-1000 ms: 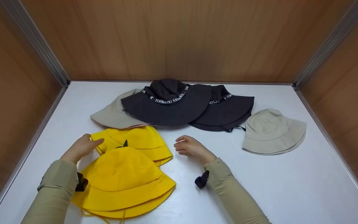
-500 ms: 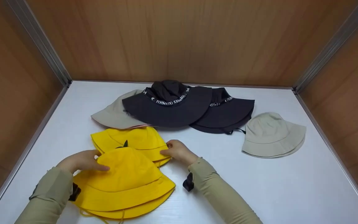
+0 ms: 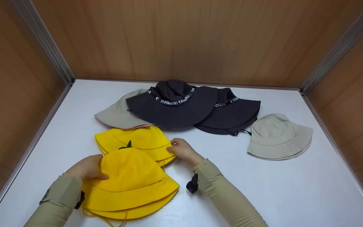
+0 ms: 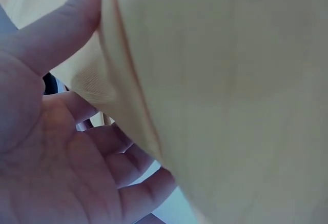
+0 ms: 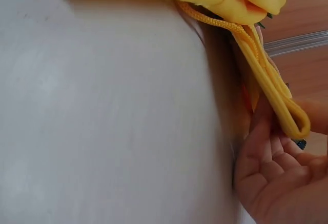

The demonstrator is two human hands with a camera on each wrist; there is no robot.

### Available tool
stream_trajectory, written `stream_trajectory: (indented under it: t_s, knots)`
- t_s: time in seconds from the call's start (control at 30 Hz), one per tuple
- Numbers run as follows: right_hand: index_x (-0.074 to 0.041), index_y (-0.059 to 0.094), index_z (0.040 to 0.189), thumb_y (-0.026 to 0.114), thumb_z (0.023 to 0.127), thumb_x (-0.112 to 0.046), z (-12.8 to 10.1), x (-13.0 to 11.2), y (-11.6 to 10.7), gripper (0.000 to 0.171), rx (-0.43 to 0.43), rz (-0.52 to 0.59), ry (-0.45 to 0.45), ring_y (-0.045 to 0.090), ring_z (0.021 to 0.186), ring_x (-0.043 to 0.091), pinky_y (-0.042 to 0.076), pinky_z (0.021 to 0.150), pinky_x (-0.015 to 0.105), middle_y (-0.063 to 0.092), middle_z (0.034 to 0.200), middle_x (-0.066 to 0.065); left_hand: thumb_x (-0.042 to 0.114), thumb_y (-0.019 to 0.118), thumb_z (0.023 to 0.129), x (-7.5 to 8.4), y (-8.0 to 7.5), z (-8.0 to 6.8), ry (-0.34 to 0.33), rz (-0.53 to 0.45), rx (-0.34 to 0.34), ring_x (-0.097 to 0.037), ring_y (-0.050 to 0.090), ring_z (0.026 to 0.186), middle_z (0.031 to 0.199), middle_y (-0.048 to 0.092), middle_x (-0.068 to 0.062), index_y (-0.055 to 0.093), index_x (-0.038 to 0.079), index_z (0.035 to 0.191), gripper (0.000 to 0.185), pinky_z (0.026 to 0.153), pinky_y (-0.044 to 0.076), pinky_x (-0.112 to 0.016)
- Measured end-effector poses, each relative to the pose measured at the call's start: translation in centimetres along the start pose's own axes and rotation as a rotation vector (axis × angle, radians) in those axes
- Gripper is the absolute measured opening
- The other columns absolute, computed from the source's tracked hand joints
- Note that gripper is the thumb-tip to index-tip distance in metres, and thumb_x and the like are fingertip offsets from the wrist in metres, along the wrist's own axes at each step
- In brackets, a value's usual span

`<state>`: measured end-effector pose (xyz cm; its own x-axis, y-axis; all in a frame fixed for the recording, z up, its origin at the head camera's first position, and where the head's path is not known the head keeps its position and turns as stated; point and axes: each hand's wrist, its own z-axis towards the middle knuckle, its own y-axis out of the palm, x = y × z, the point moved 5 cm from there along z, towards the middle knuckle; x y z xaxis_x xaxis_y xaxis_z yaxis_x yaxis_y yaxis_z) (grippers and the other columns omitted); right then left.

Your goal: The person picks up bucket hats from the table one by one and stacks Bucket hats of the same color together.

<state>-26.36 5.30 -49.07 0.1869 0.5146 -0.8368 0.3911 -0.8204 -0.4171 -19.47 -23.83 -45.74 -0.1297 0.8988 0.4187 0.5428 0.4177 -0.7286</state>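
Observation:
Two yellow bucket hats lie overlapping at the near left of the head view. My left hand (image 3: 88,167) holds the left side of the front yellow hat (image 3: 131,176). In the left wrist view the thumb (image 4: 61,26) lies on its cloth, with the other fingers curled beneath the edge. At the right end of the rear yellow hat (image 3: 143,138), my right hand (image 3: 186,152) pinches the brim. The right wrist view shows that folded brim (image 5: 271,93) between thumb and fingers, with a yellow cord (image 5: 220,21) beside it. A small dark green leaf-like tab (image 3: 128,145) stands between the hats.
Behind the yellow hats lie a black bucket hat (image 3: 175,113) with white lettering, another black hat (image 3: 235,113) and a beige hat (image 3: 120,110) partly covered. A second beige hat (image 3: 277,138) lies at the right. Wooden panels (image 3: 181,41) enclose the white table (image 3: 263,189).
My right hand has moved left and taken the rear yellow hat's brim. My left hand has left the rear hat's left end and come down to grip the front hat.

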Motion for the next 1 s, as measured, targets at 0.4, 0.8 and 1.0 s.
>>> stream_trajectory:
  t_s: [0.4,0.8,1.0]
  knots:
    - [0.002,0.061,0.114,0.058,0.090,-0.012,-1.0,0.8,-2.5,0.027,0.052,0.182,-0.026,0.049,0.058,0.009,0.041,0.055,0.023,0.063,0.086,0.004,0.027,0.078,0.078,0.1,0.0,0.0,-0.002,-0.005,0.010,-0.052,0.036,0.125,0.138,0.036,-0.038,0.029,-0.017,0.136,0.088,0.104,0.028,-0.062]
    - [0.002,0.060,0.119,0.058,0.091,-0.011,-2.5,2.8,-5.2,0.031,0.081,0.232,0.029,0.050,0.064,0.010,0.042,0.057,0.023,0.065,0.094,0.006,0.025,0.079,0.076,-0.3,0.3,0.1,0.011,-0.027,0.024,-0.048,0.045,0.116,0.131,0.044,-0.036,0.036,-0.015,0.132,0.082,0.101,0.032,-0.061]
    - [0.001,0.059,0.121,0.058,0.091,-0.012,-3.7,4.5,-7.5,0.033,0.099,0.221,0.061,0.054,0.070,0.011,0.045,0.060,0.023,0.064,0.104,0.010,0.024,0.080,0.076,-0.2,0.3,-0.1,0.022,-0.029,0.031,-0.044,0.049,0.109,0.125,0.050,-0.033,0.041,-0.014,0.128,0.076,0.098,0.036,-0.060]
